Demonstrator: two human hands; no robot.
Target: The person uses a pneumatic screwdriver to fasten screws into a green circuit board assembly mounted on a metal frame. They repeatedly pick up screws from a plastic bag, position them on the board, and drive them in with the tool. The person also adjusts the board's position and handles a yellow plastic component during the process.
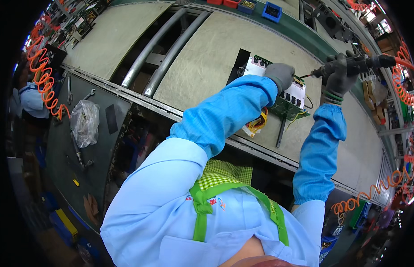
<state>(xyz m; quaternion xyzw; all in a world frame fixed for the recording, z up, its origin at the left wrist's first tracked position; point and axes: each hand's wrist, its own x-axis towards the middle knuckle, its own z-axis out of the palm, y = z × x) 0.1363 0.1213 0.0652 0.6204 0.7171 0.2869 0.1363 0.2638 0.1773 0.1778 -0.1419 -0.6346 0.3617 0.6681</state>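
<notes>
In a grey glove, my right hand (pixel 337 81) is wrapped round a black power screwdriver (pixel 320 71) held nearly level, its thin bit pointing left. An orange coiled hose runs from its rear end. Below the bit lies a circuit board assembly (pixel 290 108), green with a white metal plate and several black sockets. My left hand (pixel 280 75), also gloved, rests over the upper middle of this assembly with its fingers curled together. What its fingertips grip is hidden. Yellow and red wires (pixel 259 123) hang from the assembly's near side, beside my left sleeve.
Two metal rollers (pixel 164 58) cross a gap in the bench left of the assembly. On a dark side table (pixel 89 164) lie wrenches, a clear plastic bag (pixel 85 122) and another hose-fed tool. A blue bin (pixel 272 12) stands at the far edge. Orange coiled hoses (pixel 46 82) hang on both sides.
</notes>
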